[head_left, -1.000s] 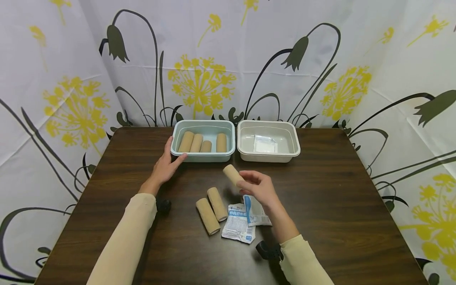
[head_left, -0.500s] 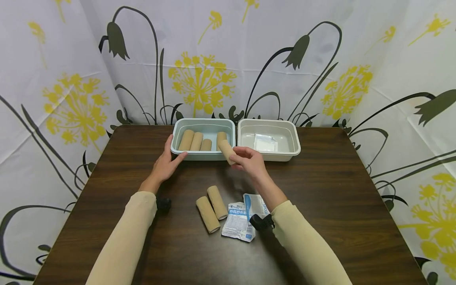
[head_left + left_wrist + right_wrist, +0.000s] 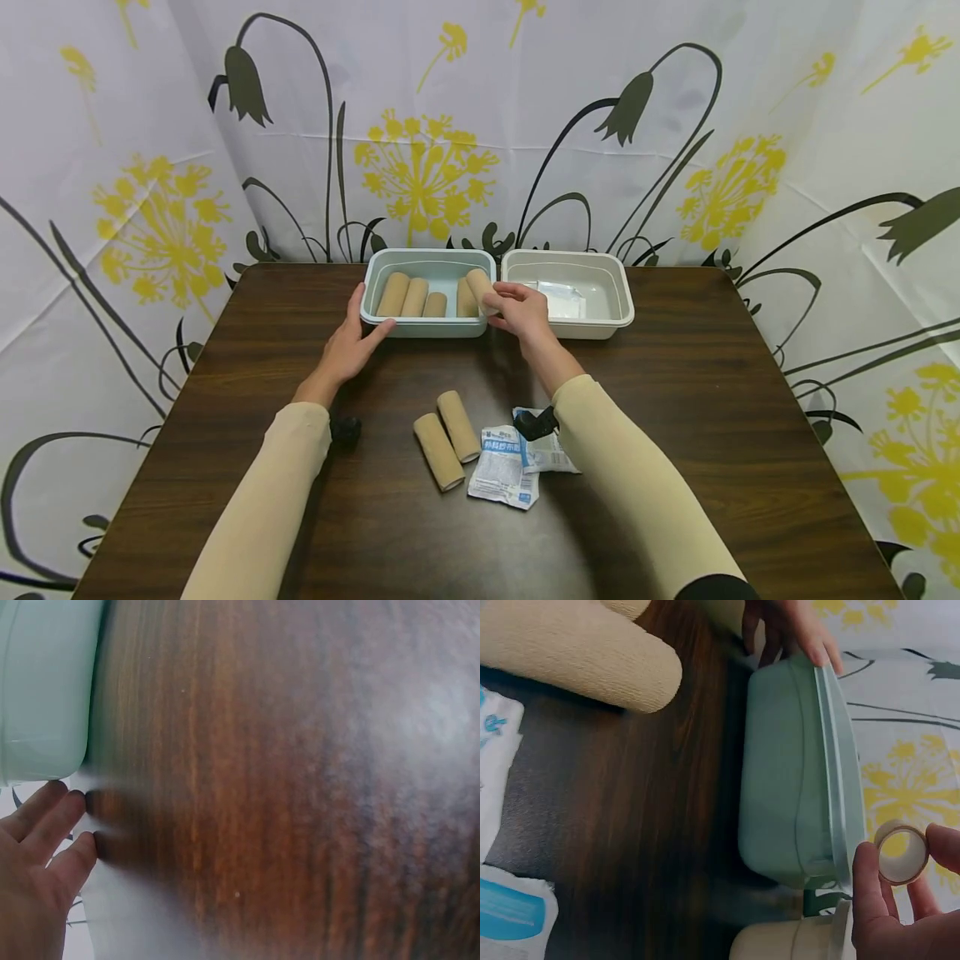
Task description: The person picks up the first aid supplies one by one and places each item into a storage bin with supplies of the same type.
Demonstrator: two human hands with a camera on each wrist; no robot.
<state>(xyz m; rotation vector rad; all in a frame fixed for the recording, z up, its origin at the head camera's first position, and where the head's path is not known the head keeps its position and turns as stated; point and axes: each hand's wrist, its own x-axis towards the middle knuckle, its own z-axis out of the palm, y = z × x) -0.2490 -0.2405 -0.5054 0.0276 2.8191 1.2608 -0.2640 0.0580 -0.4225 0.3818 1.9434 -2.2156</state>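
My right hand [image 3: 525,315] pinches a tan bandage roll [image 3: 480,287] over the right end of the pale blue tub [image 3: 427,331]. In the right wrist view the roll's round end [image 3: 903,857] faces the camera between thumb and fingers, showing a pale centre. Several similar rolls [image 3: 393,295] lie inside that tub, one partly covered by the held roll. My left hand [image 3: 347,343] rests at the tub's left end, its thumb at the front rim. From the left wrist, the fingers [image 3: 56,825] show nearly straight beside the tub's wall.
An off-white tub [image 3: 611,321] stands right beside the blue one, with a white packet [image 3: 562,302] in it. Nearer me on the wooden table lie two more rolls [image 3: 438,452] and two gauze packets [image 3: 504,479], one partly under my right forearm. A patterned curtain hangs behind.
My right hand has carried the bandage roll forward from above the table to over the blue tub. The left hand has stayed at the tub's left end.
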